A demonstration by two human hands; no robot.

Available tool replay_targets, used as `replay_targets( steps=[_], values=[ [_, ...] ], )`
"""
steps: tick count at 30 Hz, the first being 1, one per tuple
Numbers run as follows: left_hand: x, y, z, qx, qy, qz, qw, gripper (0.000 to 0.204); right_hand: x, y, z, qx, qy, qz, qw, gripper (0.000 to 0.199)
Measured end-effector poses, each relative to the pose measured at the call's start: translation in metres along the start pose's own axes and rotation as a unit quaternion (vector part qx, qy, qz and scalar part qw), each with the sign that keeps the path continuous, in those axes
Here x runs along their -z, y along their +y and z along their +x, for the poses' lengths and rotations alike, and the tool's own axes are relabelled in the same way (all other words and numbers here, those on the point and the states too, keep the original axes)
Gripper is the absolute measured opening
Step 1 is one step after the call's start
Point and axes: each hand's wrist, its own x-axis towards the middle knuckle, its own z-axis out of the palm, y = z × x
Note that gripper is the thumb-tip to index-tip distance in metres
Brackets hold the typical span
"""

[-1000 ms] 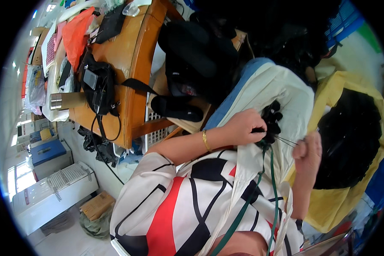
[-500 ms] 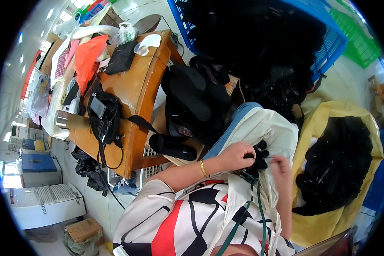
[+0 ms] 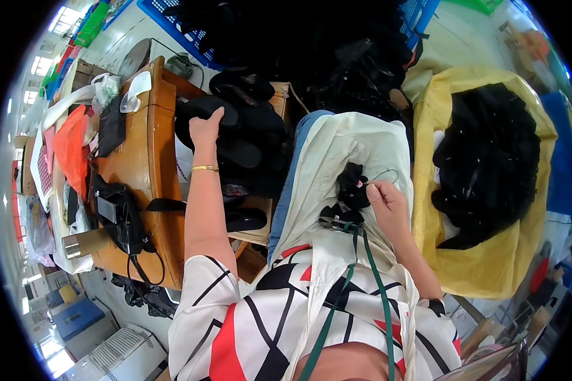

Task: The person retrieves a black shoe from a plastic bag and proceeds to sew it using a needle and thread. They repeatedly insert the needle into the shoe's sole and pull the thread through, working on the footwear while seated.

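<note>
Left hand: the left hand (image 3: 204, 130) reached out over the pile of black footwear (image 3: 241, 152) at the far left, thumb spread; its other fingers were lost against the dark pile, so whether they had hold of anything I cannot tell.
Right hand: the right hand (image 3: 389, 206) rested over the lap, thumb and forefinger (image 3: 374, 188) brought together in a pinch on a thin dark thread (image 3: 391, 171), which looped out to the right, probably to keep its end from slipping loose.
Small black piece: the gathered small black piece (image 3: 352, 184) lay on the lap, just left of the right fingertips; a second dark bunch (image 3: 341, 214) sat nearer the body.
Apron: the cream apron (image 3: 314, 159) spread across the knees, likely making a pale, soft rest where dark pieces stood out.
Yellow sack: the yellow sack (image 3: 496, 282), holding black things, stood open at the right, seemingly for easy reach.
Tabletop: the wooden tabletop (image 3: 133, 166) at the left carried a black bag (image 3: 117, 216), apparently kept clear of the lap.
</note>
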Motion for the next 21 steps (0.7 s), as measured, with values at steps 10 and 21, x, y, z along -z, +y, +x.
replay_targets(
  steps=[10,21],
  values=[
    [0.041,0.085,-0.089,0.073,-0.144,-0.392,0.905,0.065,0.001,0.020,-0.007,-0.028,0.001,0.091,0.995,0.018],
    [0.016,0.086,-0.226,-0.048,-0.439,-0.187,0.877,0.080,0.011,-0.005,0.019,0.024,0.156,0.115,0.981,0.016]
  ],
)
